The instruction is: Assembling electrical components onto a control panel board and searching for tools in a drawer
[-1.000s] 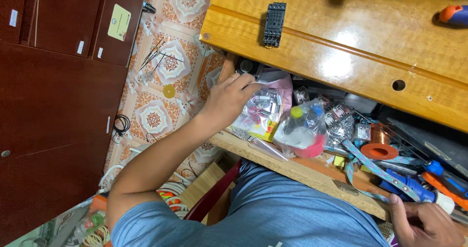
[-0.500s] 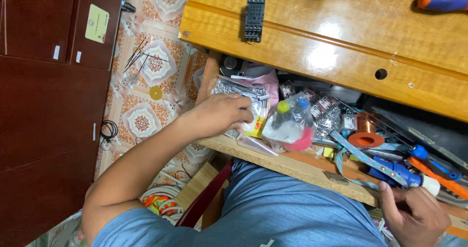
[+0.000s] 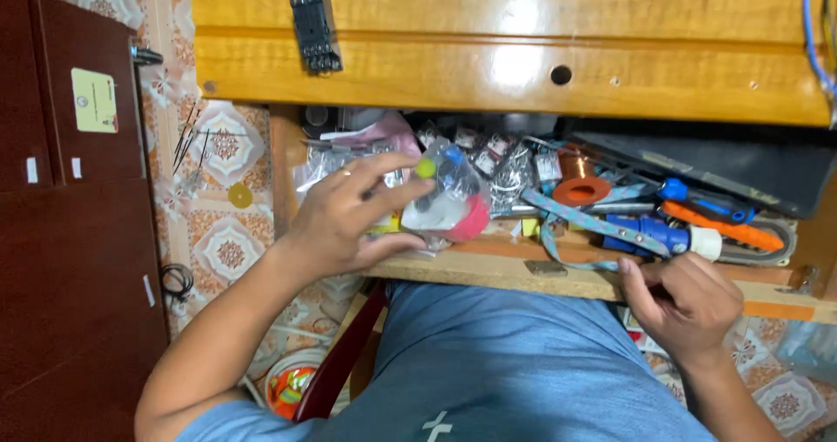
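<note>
Since the earlier frame the left hand [image 3: 344, 220] has moved from the flat packets at the drawer's left end onto a clear plastic bag [image 3: 446, 200], and the view has come closer.

The fingers [image 3: 388, 165] of this hand are spread and curled around the bag's left side, with the thumb underneath, so they are closed on it in a loose grasp. I think the hold is this way because the bag is soft and full. Inside it I see small parts: something yellow-green, something blue, some dark pieces, and a pink-red shape at the bottom. What they are exactly I cannot tell. The bag sits at the front of the open drawer, just above the front edge.

The right hand [image 3: 689, 298] is at the wooden drawer front [image 3: 523, 268], fingers bent together over the edge, probably to keep the drawer pulled out. If it holds something small, this is hidden.

The drawer is very full. Beside the bag lie shiny small packets [image 3: 510, 173], then an orange tape roll [image 3: 581, 189], a blue-handled tool [image 3: 649, 231], and an orange-handled tool [image 3: 719, 230]. Above the drawer, on the varnished yellow desk top [image 3: 610, 67], rests a black relay socket [image 3: 316, 30]. At the left stands a dark red cabinet [image 3: 70, 259] on a patterned tile floor [image 3: 218, 241].
</note>
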